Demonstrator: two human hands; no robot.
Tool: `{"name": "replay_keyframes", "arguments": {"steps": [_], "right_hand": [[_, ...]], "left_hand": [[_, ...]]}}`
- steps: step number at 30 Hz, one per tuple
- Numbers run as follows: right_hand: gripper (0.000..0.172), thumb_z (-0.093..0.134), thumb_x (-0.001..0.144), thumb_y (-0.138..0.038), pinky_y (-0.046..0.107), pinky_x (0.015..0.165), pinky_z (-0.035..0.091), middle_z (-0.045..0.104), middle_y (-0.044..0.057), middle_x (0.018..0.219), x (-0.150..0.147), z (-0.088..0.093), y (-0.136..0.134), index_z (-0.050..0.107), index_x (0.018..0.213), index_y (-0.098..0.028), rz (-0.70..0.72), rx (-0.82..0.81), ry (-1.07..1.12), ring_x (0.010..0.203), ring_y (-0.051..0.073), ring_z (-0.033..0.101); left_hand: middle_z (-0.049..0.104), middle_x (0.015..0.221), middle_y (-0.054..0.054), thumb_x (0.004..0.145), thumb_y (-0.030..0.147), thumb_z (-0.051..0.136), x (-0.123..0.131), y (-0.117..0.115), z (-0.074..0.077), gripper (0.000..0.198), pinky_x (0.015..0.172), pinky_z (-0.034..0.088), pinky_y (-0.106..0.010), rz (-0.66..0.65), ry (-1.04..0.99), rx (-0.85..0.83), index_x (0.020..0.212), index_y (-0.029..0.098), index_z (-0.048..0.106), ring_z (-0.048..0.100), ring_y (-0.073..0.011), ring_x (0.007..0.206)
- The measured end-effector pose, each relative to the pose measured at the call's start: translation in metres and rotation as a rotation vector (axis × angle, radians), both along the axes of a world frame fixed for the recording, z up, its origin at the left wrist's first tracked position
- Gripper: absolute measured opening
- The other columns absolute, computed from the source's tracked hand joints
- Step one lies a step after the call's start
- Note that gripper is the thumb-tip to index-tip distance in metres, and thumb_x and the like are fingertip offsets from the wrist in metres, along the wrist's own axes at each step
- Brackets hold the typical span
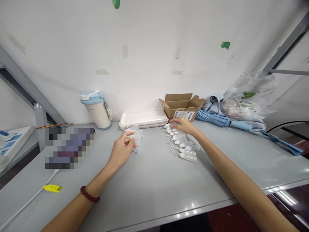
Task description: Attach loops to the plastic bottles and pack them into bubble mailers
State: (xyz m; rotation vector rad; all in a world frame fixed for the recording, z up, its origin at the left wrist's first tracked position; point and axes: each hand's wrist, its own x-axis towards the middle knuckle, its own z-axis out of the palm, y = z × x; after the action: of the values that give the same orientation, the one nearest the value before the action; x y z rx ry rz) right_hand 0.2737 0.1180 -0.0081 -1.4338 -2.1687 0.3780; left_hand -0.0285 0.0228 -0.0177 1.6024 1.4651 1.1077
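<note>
My left hand [122, 149] rests on the grey table [154, 190] with its fingers curled round several small clear plastic vials [135, 134], held in a bunch. My right hand [184, 125] reaches to the far end of a row of small white-capped dropper bottles [182, 145] lying side by side; its fingers are stretched flat over the farthest bottles, touching them. An open cardboard box [181, 106] with a white label stands just behind that hand.
A stack of white trays [143, 119] lies against the wall, with a blue-lidded cup [98, 109] to its left. A blurred object [69, 148] with a white cable and yellow tag [51, 188] lies left. A folded blue umbrella [231, 122] and a plastic bag [248, 96] lie right.
</note>
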Motion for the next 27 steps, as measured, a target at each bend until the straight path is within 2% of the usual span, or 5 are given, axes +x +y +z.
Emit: {"name": "replay_keyframes", "arguments": {"steps": [6, 9, 13, 19, 27], "right_hand": [[0.019, 0.053, 0.079, -0.015, 0.031, 0.075, 0.047, 0.069, 0.009, 0.095, 0.0, 0.011, -0.005, 0.066, 0.092, -0.015, -0.041, 0.047, 0.085, 0.091, 0.022, 0.063], [0.018, 0.051, 0.082, -0.021, 0.03, 0.071, 0.047, 0.069, 0.008, 0.093, -0.013, 0.026, -0.025, 0.063, 0.095, -0.017, -0.04, 0.083, 0.131, 0.086, 0.02, 0.062], [0.02, 0.045, 0.088, -0.029, 0.026, 0.059, 0.044, 0.065, 0.002, 0.073, -0.043, 0.037, -0.06, 0.059, 0.095, -0.018, 0.059, 0.049, 0.245, 0.064, 0.014, 0.058], [0.019, 0.046, 0.089, -0.03, 0.025, 0.059, 0.041, 0.058, 0.001, 0.069, -0.071, 0.025, -0.093, 0.059, 0.095, -0.018, 0.14, 0.112, 0.25, 0.062, 0.013, 0.052], [0.022, 0.046, 0.09, -0.033, 0.026, 0.059, 0.04, 0.059, 0.002, 0.07, -0.072, 0.017, -0.097, 0.059, 0.099, -0.017, 0.09, 0.063, 0.307, 0.066, 0.014, 0.054]], "left_hand": [[0.058, 0.06, 0.002, 0.079, 0.041, 0.053, -0.003, 0.004, -0.003, 0.04, 0.061, 0.043, -0.028, 0.017, -0.042, 0.019, 0.108, 0.014, 0.053, 0.052, -0.0145, 0.057], [0.057, 0.06, 0.002, 0.079, 0.041, 0.053, 0.0, 0.003, 0.0, 0.037, 0.061, 0.043, -0.028, 0.004, -0.067, 0.025, 0.104, 0.014, 0.056, 0.051, -0.0138, 0.058], [0.06, 0.067, -0.001, 0.079, 0.044, 0.053, 0.007, -0.004, 0.009, 0.04, 0.058, 0.043, -0.027, -0.072, -0.113, -0.039, 0.102, 0.013, 0.058, 0.052, -0.0135, 0.06], [0.062, 0.082, -0.005, 0.079, 0.048, 0.053, 0.014, -0.014, 0.019, 0.04, 0.056, 0.045, -0.025, -0.145, -0.187, -0.128, 0.097, 0.013, 0.063, 0.055, -0.0142, 0.069], [0.061, 0.075, -0.002, 0.075, 0.041, 0.061, 0.013, -0.017, 0.022, 0.029, 0.058, 0.044, -0.024, -0.169, -0.264, -0.199, 0.084, 0.015, 0.069, 0.053, -0.0112, 0.063]]}}
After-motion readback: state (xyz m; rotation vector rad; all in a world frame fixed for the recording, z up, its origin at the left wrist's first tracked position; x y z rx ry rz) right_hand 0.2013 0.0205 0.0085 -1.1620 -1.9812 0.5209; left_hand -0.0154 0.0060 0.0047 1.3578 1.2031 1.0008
